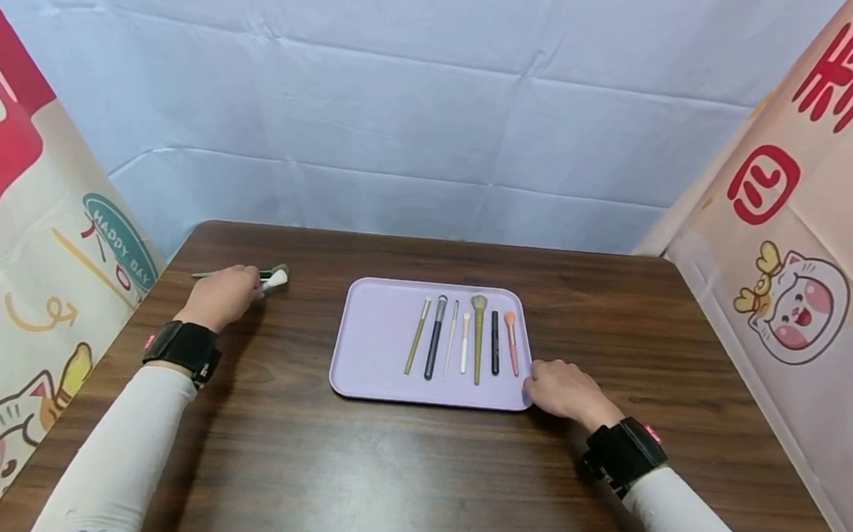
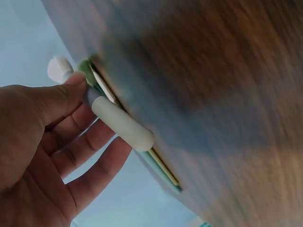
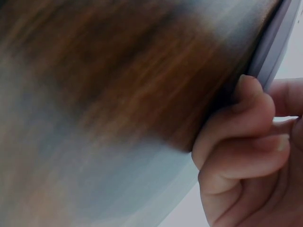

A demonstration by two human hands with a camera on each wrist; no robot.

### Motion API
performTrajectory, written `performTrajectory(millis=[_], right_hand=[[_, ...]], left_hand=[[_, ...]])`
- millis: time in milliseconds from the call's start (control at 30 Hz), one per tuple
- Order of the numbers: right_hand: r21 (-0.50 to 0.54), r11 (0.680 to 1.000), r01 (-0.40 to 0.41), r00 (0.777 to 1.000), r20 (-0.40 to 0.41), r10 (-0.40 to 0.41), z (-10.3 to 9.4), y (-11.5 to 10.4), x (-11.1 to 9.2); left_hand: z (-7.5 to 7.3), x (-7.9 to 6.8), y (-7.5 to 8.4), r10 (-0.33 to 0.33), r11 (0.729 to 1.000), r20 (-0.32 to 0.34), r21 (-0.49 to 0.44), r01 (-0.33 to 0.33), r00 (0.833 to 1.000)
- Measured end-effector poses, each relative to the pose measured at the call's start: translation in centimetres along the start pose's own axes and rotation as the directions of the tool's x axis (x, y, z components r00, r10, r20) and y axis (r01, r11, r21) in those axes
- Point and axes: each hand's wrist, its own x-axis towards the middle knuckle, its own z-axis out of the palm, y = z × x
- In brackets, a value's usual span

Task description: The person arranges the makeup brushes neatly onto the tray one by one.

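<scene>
In the left wrist view, my left hand (image 2: 52, 127) pinches a short makeup brush (image 2: 124, 124) with a thick white handle and pale bristles, between thumb and fingers. Right behind it on the table lie thin green-handled makeup brushes (image 2: 164, 168), partly hidden; I cannot tell how many. From the head view, this left hand (image 1: 223, 295) is at the table's left side. My right hand (image 1: 565, 389) grips the right edge of a lilac tray (image 1: 372, 337); its curled fingers (image 3: 241, 161) show at the rim. Several makeup brushes, including a pink one (image 1: 512, 345), lie side by side on the tray.
The tray stands on a dark wooden table (image 1: 379, 479), its left part bare. A pale blue cloth (image 1: 408, 114) hangs behind the table. Printed cloths hang at the left (image 1: 35, 269) and right (image 1: 797, 245) sides.
</scene>
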Motion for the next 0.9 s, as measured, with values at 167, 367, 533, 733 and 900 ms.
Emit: performTrajectory(millis=[167,367,533,733,900], right_hand=[[0.004,1.0,-0.006,1.0,0.006,0.006,0.0,0.0,0.0],[0.005,1.0,-0.006,1.0,0.005,0.006,0.0,0.0,0.1],[-0.003,1.0,-0.005,1.0,0.001,0.005,0.1,0.1,0.1],[0.0,1.0,0.001,1.0,0.001,-0.001,0.0,0.1,0.0],[0.006,1.0,0.0,1.0,0.001,0.0,0.1,0.1,0.1]], left_hand=[[-0.4,0.1,1.4,0.006,0.999,-0.003,0.032,-0.006,1.0],[-0.5,0.2,2.6,0.005,0.998,0.007,0.063,-0.005,1.0],[-0.5,0.2,3.4,0.002,0.996,0.016,0.086,-0.004,1.0],[-0.7,0.2,4.6,-0.021,0.997,0.05,0.077,0.017,0.999],[-0.6,0.1,5.5,-0.003,0.997,0.048,0.08,-0.001,0.999]])
